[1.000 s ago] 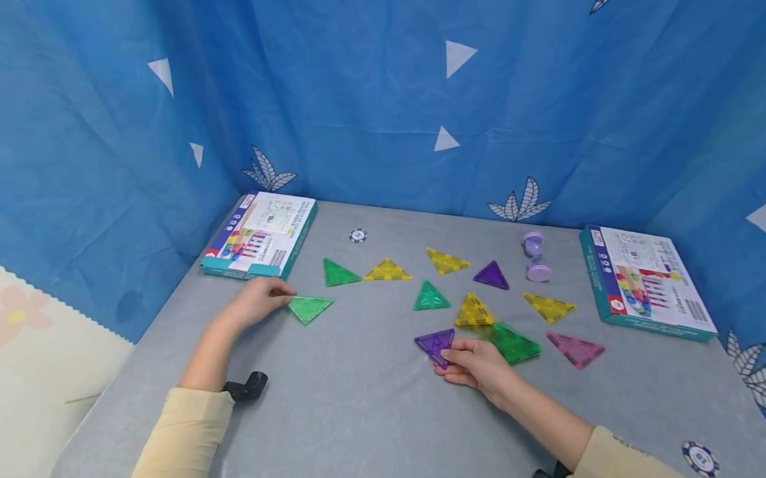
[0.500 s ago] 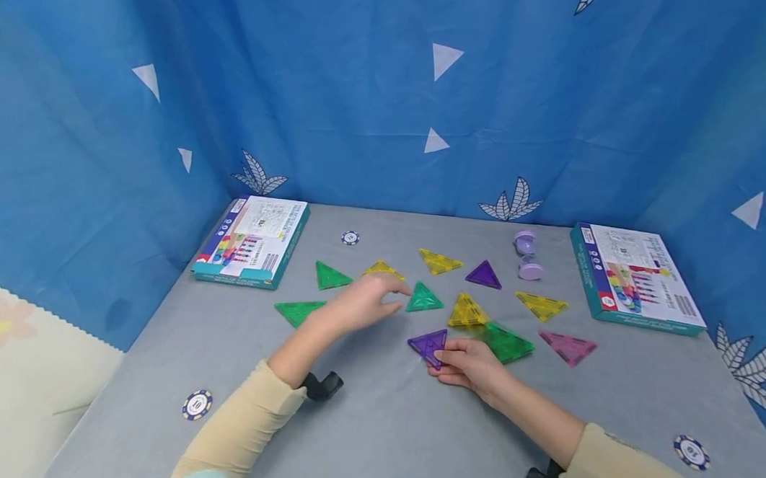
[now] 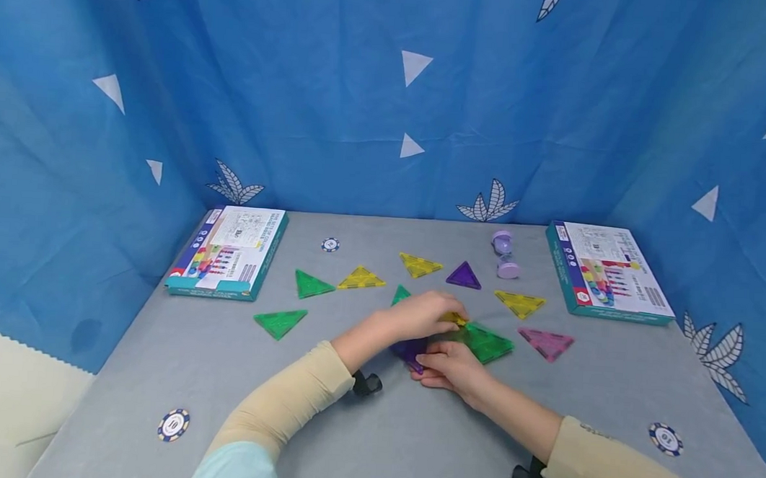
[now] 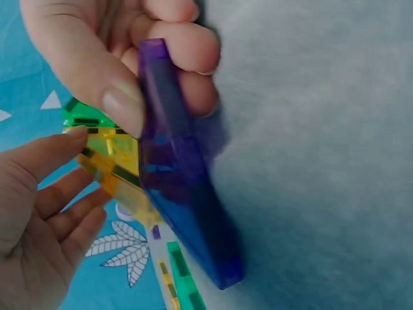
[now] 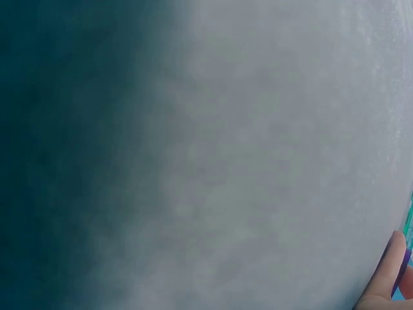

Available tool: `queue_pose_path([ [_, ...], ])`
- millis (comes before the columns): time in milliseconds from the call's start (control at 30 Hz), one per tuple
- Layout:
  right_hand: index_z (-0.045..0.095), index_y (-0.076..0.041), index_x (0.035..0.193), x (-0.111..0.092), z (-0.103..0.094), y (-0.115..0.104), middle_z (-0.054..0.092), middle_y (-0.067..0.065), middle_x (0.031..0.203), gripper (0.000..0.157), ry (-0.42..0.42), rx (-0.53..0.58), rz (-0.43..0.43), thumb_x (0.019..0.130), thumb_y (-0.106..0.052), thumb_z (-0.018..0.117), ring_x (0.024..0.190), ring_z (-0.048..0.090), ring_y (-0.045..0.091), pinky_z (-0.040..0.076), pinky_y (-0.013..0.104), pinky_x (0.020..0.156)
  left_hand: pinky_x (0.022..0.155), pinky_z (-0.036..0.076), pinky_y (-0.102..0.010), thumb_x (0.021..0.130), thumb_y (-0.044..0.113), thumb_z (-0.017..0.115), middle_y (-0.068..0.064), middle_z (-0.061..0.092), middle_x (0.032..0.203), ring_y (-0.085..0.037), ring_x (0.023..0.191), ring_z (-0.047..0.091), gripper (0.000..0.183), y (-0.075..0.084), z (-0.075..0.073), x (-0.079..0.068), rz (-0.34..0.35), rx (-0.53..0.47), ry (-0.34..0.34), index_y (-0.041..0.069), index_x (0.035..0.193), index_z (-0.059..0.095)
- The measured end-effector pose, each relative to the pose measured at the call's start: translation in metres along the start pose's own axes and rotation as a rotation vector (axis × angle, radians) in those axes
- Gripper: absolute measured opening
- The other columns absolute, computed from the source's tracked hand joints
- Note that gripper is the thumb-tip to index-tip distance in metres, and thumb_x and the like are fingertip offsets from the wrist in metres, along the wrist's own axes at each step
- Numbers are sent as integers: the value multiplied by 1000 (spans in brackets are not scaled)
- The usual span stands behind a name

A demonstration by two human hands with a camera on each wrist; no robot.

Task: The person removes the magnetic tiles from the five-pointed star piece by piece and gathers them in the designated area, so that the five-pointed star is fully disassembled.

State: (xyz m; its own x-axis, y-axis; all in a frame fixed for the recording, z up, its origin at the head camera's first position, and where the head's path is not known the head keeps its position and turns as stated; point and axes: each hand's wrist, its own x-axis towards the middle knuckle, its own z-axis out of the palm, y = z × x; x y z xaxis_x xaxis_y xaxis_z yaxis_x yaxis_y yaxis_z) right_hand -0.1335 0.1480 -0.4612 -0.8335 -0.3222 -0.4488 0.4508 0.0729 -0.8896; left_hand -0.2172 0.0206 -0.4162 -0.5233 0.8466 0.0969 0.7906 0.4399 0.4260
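Note:
My right hand pinches a purple triangular magnetic tile between thumb and fingers. In the head view that tile is partly covered by my left hand, which reaches across above it. Thumb and fingers of the left hand pinch a yellow triangular magnetic tile, mostly hidden in the head view. Beside it lies a larger green triangular tile. A teal-green tile shows only its tip behind the left hand. The right wrist view catches mostly blurred cloth, with the right fingers at its corner.
More triangular tiles lie about: green, another green, yellow, purple and pink. A purple hourglass lies at the back. Boxes stand left and right. Poker chips mark the grey tabletop.
My left hand has let go of a green tile at the left and moved right to the yellow tile. The right hand keeps its hold on the purple tile, nearly still. The head view has shifted.

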Motion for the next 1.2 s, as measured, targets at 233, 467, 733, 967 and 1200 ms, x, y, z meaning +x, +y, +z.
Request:
queue_pose_path([
  [233, 43, 13, 117, -5, -6, -1, 64, 12, 88, 36, -66, -23, 18, 92, -9, 57, 81, 68, 20, 54, 30, 71, 84, 42, -14, 94, 27, 57, 7, 64, 104, -4, 96, 58, 20, 2, 7, 1, -24, 31, 42, 17, 107, 67],
  [467, 54, 8, 109, -35, -30, -20, 66, 8, 85, 26, -281, -190, 28, 90, -9, 59, 82, 67, 24, 54, 34, 71, 79, 43, -13, 94, 26, 57, 9, 65, 100, -1, 90, 58, 17, 1, 11, 0, 15, 55, 55, 18, 105, 67],
  [733, 58, 3, 117, -60, -77, -82, 65, 12, 99, 34, -296, -407, -69, 94, -21, 56, 91, 61, 25, 49, 41, 83, 70, 43, -14, 94, 26, 57, 10, 62, 88, 0, 77, 55, 13, 5, 9, -7, 7, 104, 40, 18, 97, 67],
  [967, 53, 3, 126, -24, -107, -108, 60, 14, 111, 43, 29, -565, -126, 95, -28, 55, 98, 59, 26, 47, 43, 89, 69, 43, -15, 95, 25, 54, 12, 59, 86, 1, 75, 52, 12, 12, 13, -29, 39, 138, 79, 20, 95, 65],
  [1200, 45, 13, 128, 29, -105, -85, 58, 14, 103, 39, 25, -476, -19, 97, -10, 49, 82, 62, 14, 51, 34, 80, 76, 45, -17, 93, 25, 57, 11, 63, 92, -2, 82, 56, 11, 24, 16, -59, 25, 200, 130, 20, 96, 67],
])
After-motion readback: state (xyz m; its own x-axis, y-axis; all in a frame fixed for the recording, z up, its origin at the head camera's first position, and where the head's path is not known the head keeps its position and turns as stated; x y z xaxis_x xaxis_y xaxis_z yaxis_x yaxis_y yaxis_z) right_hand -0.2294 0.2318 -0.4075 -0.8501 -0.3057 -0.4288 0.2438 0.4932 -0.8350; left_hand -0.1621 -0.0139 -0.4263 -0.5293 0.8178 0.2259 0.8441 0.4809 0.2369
